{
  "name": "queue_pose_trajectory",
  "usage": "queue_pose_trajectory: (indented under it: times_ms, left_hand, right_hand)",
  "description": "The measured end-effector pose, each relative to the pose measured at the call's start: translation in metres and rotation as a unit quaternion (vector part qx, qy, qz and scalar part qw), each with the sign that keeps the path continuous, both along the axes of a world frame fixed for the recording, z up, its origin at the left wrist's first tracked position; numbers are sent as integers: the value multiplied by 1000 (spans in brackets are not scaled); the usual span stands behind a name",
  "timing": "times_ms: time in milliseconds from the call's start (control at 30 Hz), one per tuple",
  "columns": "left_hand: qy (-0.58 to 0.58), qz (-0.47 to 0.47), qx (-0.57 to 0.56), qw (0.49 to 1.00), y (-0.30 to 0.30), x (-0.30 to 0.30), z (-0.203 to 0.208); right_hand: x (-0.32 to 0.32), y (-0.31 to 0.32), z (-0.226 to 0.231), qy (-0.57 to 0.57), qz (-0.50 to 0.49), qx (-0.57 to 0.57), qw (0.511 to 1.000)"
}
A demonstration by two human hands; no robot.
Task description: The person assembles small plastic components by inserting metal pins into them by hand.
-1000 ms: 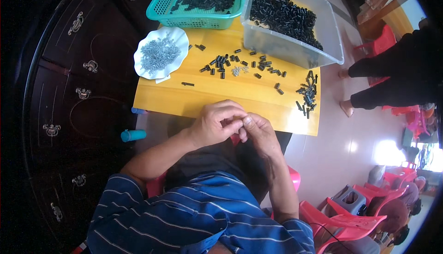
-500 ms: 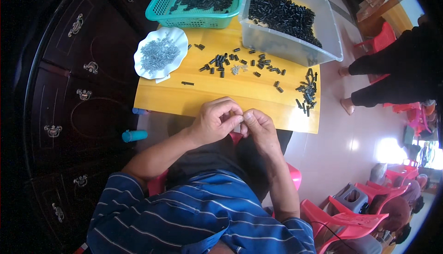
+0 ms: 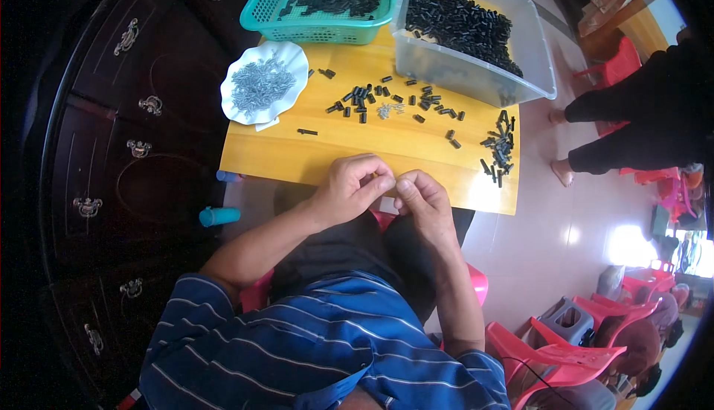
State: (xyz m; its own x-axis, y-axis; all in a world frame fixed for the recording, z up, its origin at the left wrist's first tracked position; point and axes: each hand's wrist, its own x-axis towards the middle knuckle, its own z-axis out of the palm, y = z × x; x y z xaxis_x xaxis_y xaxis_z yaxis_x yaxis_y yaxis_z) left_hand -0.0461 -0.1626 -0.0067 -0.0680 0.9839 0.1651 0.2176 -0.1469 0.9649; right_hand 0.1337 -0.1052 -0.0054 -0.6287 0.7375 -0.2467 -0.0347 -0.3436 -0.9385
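Observation:
At the near edge of the yellow table [image 3: 260, 155], my left hand [image 3: 355, 184] and my right hand [image 3: 424, 205] meet, thumbs and forefingers pinched close together. Whatever lies between the fingertips is too small or too hidden to make out. Beyond them, short black tubes [image 3: 419, 119] are scattered over the tabletop, around a small heap of tiny silvery pieces [image 3: 386, 111]. One longer black piece [image 3: 307, 132] lies apart, forward of my left hand. More slim black pieces [image 3: 500, 146] are piled by the table's right edge.
A white scalloped plate [image 3: 300, 70] of small clear or silvery pieces stands at left. Behind are a green basket [image 3: 320, 33] and a translucent bin [image 3: 454, 77], both holding black pieces. Dark drawers [image 3: 104, 149] line the left. A person [image 3: 632, 112] stands at right, near pink chairs [image 3: 565, 358].
My hands stay pinched together, with the fingertips shifted only slightly. The whole view has moved a little, so the table and its contents sit slightly further right.

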Motion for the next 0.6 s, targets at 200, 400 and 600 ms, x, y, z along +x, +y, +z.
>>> queue_pose_trajectory:
  times_ms: [200, 400, 600]
  left_hand:
    - [-124, -11, -100, 987, 0, 1, -3]
    - [-122, -23, -89, 988, 2, -9, -5]
    - [-50, 9, -35, 998, -2, -2, 6]
  right_hand:
    - [0, 0, -3, 45, 4, -36, 998]
    - [-2, -3, 4, -6, -34, 38, 999]
    - [-1, 0, 8, 54, -65, -99, 992]
